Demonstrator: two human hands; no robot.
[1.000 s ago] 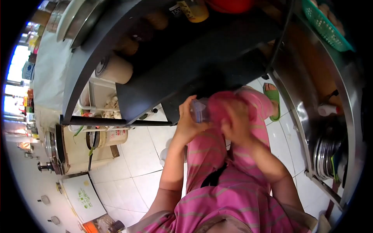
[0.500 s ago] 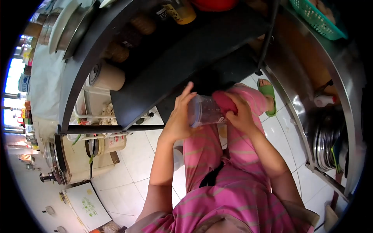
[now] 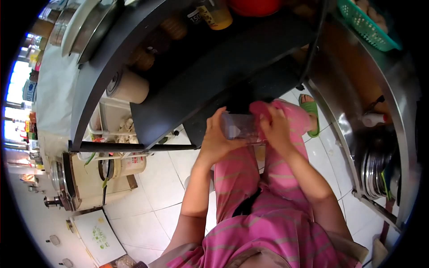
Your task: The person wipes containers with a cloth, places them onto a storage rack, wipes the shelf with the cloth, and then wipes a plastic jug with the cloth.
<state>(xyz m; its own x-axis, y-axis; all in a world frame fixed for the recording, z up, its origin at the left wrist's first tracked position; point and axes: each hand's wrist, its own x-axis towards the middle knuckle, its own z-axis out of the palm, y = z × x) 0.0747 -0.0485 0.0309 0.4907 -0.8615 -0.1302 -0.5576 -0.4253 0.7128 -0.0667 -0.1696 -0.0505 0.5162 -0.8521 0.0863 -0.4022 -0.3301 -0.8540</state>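
A clear plastic container [image 3: 240,127] lies on its side in the air above my knees. My left hand [image 3: 218,139] is wrapped round its left end, thumb below and fingers above. At the other end my right hand [image 3: 276,130] grips a dark pink cloth [image 3: 259,109], pressed against the container. The cloth is partly hidden by my fingers, and its edges are blurred.
A black shelf unit [image 3: 210,76] stands in front, with a white canister [image 3: 128,86] and a yellow-filled cup [image 3: 216,17] on it. To the right is a metal rack [image 3: 388,89] with a green basket [image 3: 373,29] and stacked metal plates [image 3: 374,174]. White tiles [image 3: 147,192] cover the floor.
The pink cloth has shifted about the container's right end, and my right hand has turned with it. My left hand has changed its hold on the left end. The view has tilted slightly.
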